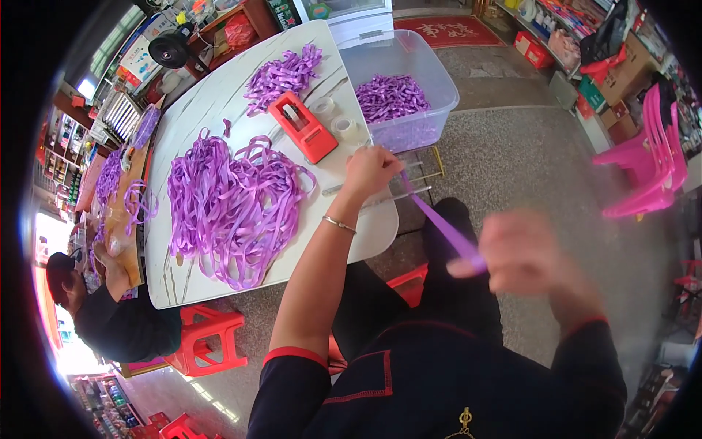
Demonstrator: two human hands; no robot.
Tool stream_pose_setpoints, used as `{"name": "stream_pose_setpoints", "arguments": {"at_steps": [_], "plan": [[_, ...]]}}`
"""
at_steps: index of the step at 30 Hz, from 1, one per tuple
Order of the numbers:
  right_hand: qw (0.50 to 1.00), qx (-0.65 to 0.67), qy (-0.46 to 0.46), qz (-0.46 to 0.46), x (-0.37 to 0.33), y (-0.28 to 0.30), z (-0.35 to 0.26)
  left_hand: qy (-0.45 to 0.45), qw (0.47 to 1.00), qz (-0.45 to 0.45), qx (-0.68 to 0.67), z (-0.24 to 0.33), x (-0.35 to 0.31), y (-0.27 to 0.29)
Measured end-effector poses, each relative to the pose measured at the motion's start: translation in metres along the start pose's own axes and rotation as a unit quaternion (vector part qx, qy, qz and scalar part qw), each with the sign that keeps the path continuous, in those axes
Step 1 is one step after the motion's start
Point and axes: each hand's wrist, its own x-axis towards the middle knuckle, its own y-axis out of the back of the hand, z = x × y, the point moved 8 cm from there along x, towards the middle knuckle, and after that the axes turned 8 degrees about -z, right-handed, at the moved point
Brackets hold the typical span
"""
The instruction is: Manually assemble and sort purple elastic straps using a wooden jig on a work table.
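A flat purple ribbon (444, 226) stretches taut between my two hands beyond the table's right edge. My left hand (374, 170) is closed at its upper end, next to thin metal rods (417, 184) by the table corner. Blurred by motion, my right hand (521, 249) grips the lower end, out over the floor. On the white marbled table (322, 246) spreads a large loose heap of purple ribbons (227, 208). A smaller pile of folded ribbons (284, 75) lies farther back. Left of my left hand stands a red tape dispenser (303, 128), with rolls of clear tape (344, 129) beside it.
A clear plastic bin (431, 121) holding purple ribbons stands past the table's right edge. Pink plastic chairs (647, 157) are stacked at the right. Another person (110, 314) sits at a wooden table at left, near a red stool (208, 340). A black fan (170, 50) stands behind.
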Motion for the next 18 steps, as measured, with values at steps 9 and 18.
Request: {"name": "stream_pose_setpoints", "arguments": {"at_steps": [9, 18], "plan": [[0.974, 0.159, -0.112, 0.117, 0.132, 0.058, 0.17, -0.026, 0.999, 0.022, 0.028, 0.014, -0.007, 0.006], [0.919, 0.281, -0.249, 0.118, 0.129, -0.012, 0.353, -0.075, 0.989, 0.112, -0.058, 0.015, -0.009, 0.019]]}}
